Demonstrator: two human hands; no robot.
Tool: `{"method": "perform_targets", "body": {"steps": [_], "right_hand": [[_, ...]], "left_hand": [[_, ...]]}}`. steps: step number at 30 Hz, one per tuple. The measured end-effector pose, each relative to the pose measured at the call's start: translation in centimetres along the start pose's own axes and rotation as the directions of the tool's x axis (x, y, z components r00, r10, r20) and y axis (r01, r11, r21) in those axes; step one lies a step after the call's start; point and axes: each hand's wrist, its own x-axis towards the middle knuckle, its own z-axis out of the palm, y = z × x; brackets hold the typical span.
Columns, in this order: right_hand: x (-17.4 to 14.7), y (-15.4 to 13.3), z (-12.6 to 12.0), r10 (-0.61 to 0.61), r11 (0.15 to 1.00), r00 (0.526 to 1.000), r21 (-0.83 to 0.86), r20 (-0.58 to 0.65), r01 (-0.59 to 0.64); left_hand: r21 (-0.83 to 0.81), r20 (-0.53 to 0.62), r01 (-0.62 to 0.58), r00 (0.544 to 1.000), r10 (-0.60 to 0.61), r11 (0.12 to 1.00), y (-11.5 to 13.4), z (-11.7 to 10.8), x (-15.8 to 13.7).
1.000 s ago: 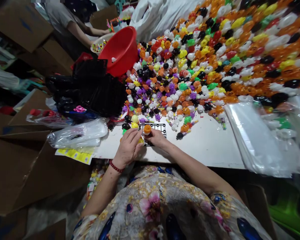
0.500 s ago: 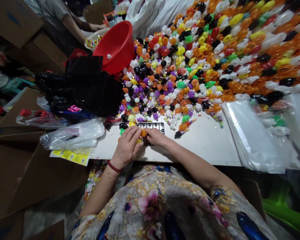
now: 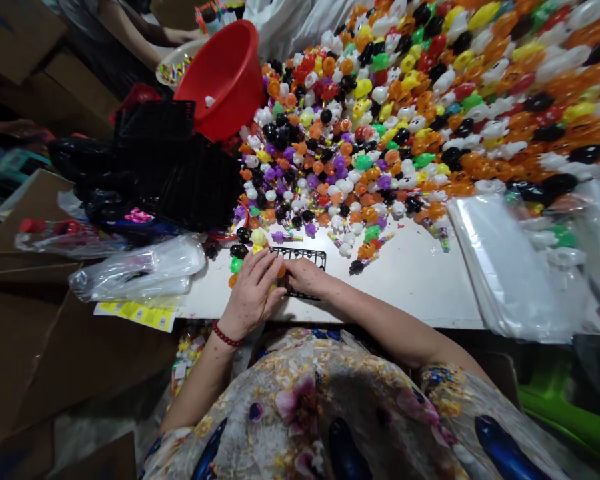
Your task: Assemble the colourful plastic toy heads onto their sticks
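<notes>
My left hand [image 3: 254, 285] is closed over a group of small plastic toy heads at the table's front. Under its fingertips shows part of an orange toy head [image 3: 281, 271]. My right hand [image 3: 305, 276] lies across a black plastic grid tray [image 3: 322, 256], its fingers bent against that orange piece; what they pinch is hidden. Beside the left fingers sit a pale yellow toy head [image 3: 259, 237], a black toy head [image 3: 239, 251] and a green toy head [image 3: 236, 265]. My two hands nearly touch.
A heap of colourful plastic toys [image 3: 360, 127] covers the table's back and right. Clear plastic bags [image 3: 510, 267] lie at right, more bags [image 3: 140, 270] at left. Stacked black trays [image 3: 180, 180] and a red basin [image 3: 225, 80] stand behind. Another person's arm [image 3: 130, 30] is at upper left.
The view has shifted a little, moving the basin and trays left. My left fingers now cover more of the orange toy head, and a yellow piece beneath them is mostly hidden.
</notes>
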Motion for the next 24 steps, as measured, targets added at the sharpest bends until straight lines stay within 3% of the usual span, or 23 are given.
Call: {"method": "perform_targets", "body": {"steps": [5,14,18,20,21,24], "right_hand": [[-0.2,-0.2,0.8,0.009,0.996,1.000,-0.093,0.021,-0.007],[0.0,-0.9,1.8,0.019,0.990,1.000,-0.141,-0.019,-0.021],[-2.4,0.6,0.5,-0.042,0.997,0.980,-0.071,-0.196,0.029],[-5.1,2.4,-1.7,-0.034,0.998,0.929,-0.059,-0.369,0.013],[-6.6,3.7,-3.2,0.000,0.997,0.880,-0.073,-0.475,-0.040],[-10.8,7.8,-8.6,0.112,0.919,0.625,-0.159,-0.772,-0.360]], "left_hand": [[0.013,0.004,0.010,1.000,-0.010,1.000,0.0,-0.6,0.0],[0.055,-0.074,-0.101,0.992,0.105,0.993,-0.4,-0.8,0.5],[0.079,-0.107,-0.126,0.985,0.134,0.989,-0.7,-0.3,0.4],[0.083,-0.116,-0.121,0.985,0.130,0.989,-0.6,-0.3,0.2],[0.085,-0.117,-0.116,0.985,0.126,0.990,-0.6,-0.3,0.1],[0.095,-0.126,-0.109,0.985,0.121,0.989,-0.5,-0.4,0.0]]}}
